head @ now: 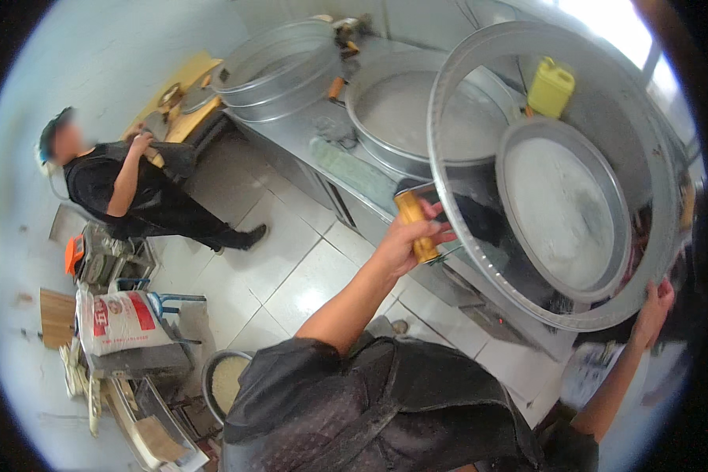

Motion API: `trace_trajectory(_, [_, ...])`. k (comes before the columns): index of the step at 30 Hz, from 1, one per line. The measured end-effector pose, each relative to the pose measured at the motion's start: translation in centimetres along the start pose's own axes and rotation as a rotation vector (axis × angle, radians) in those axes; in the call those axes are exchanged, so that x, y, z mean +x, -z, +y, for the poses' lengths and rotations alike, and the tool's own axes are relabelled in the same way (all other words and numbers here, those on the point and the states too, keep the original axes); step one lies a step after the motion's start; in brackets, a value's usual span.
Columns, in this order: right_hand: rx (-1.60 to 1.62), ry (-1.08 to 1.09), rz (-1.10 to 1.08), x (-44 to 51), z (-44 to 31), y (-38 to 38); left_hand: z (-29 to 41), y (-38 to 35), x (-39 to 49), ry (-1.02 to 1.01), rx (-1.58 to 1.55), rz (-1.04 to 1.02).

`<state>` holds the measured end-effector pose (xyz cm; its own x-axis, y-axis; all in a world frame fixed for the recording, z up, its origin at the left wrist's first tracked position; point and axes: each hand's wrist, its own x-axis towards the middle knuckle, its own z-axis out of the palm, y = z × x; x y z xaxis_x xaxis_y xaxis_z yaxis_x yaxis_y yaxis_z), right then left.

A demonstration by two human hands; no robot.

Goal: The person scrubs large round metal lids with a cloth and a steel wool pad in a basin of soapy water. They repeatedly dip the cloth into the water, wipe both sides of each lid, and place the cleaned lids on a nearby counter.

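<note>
A large round metal steamer ring [439,118] is held up, tilted, in front of me. My left hand [410,239] grips its wooden side handle [414,218]; some fingers stand off the wood. At the ring's lower right edge, my right hand [656,310] holds the wall, its fingers partly hidden. Through the ring I see a round metal pan [504,171] whose pale, whitish contents [560,206] I cannot identify. Behind the ring's left side, another wide steamer tier [383,156] with a pale surface inside stands on the steel counter [295,138].
Stacked steamer tiers [271,97] stand farther along the counter, near a folded greenish cloth [354,168]. A yellow jug [550,87] shows through the ring. At left, a person in dark clothes [135,183] stands by a wooden table [197,115]. A printed sack [121,321] and a basin [209,377] are below.
</note>
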<state>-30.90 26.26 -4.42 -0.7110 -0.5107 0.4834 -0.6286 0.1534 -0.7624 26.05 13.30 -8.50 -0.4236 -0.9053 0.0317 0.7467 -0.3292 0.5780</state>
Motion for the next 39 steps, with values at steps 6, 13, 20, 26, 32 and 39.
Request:
trace_trajectory(6, [0.051,0.233,-0.248,1.1,-12.8,-14.3,4.0,3.9,-6.5,-0.201,-0.025,0.258])
trace_trajectory(13, [0.172,0.282,-0.396,-5.6,-24.6,-23.6,7.2,9.0,-12.3,-0.367,-0.055,0.422])
trace_trajectory(20, [0.093,0.39,-0.403,-9.7,-33.4,-28.6,10.4,13.0,-15.0,-0.481,-0.093,0.48])
trace_trajectory(26, [0.138,0.557,-0.419,-12.8,-39.0,-31.1,11.9,15.0,-17.8,-0.523,-0.165,0.488])
trace_trajectory(32, [0.111,0.609,-0.426,-14.4,-42.1,-33.6,12.2,16.9,-18.3,-0.554,-0.221,0.605])
trace_trajectory(39, [0.458,0.537,-0.621,-18.9,-46.8,-36.4,16.2,20.7,-19.6,-0.648,-0.218,0.663])
